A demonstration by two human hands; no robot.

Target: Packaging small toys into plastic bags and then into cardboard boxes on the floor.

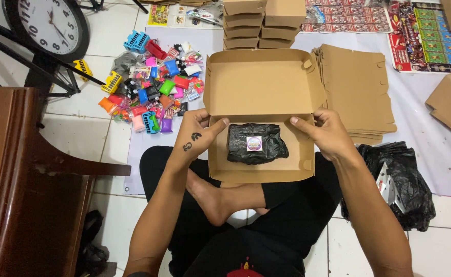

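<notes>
Open brown cardboard box (260, 97) on the lap, holding a black plastic-wrapped package (256, 144) with a small round purple-and-white label (254, 143). Behind it, stacked closed brown boxes (263, 23); to the right, flat folded box blanks (358, 92). At left, a heap of small colourful packets (153, 87); top right, red-and-green printed sheets (430, 36).

Wall clock (48, 23) cut off by the top edge — wooden furniture (15, 179) cropped at left; the toy pile's (153, 90) small pieces too tiny to identify.

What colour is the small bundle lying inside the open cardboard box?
Black, with a small sticker on top; the bundle shows clearly in the head view.
</notes>
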